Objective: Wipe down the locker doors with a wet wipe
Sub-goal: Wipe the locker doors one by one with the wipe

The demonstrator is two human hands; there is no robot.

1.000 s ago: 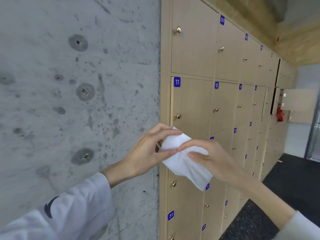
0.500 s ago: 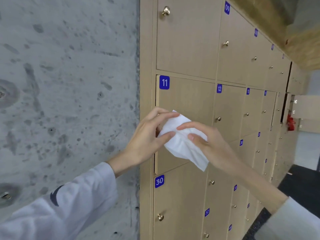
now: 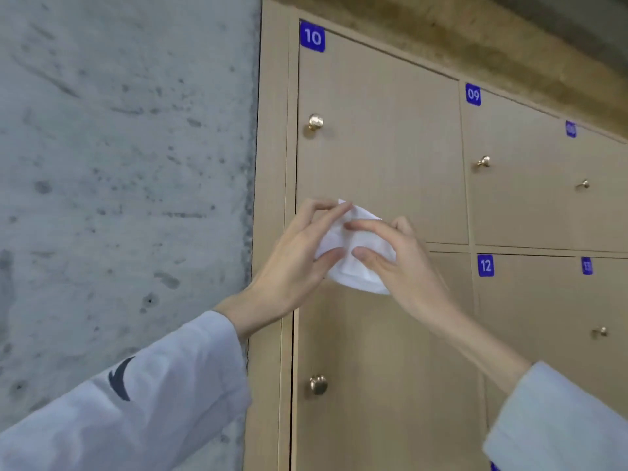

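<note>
Pinching wet wipe [image 3: 356,266], both hands, before tan locker doors [image 3: 380,147]; pitted, seemingly concrete wall [image 3: 119,147] left.

two hands [image 3: 295,266], one wipe [image 3: 360,266], five knobs [image 3: 316,122]

White wipe [image 3: 356,263], tan locker doors [image 3: 380,147] with blue number tags [image 3: 312,37], speckled grey wall [image 3: 119,147].

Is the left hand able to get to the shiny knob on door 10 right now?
Probably yes. The knob sits just above the left hand with only bare door 10 between them. But that hand is busy holding the wet wipe together with the right hand.
</note>
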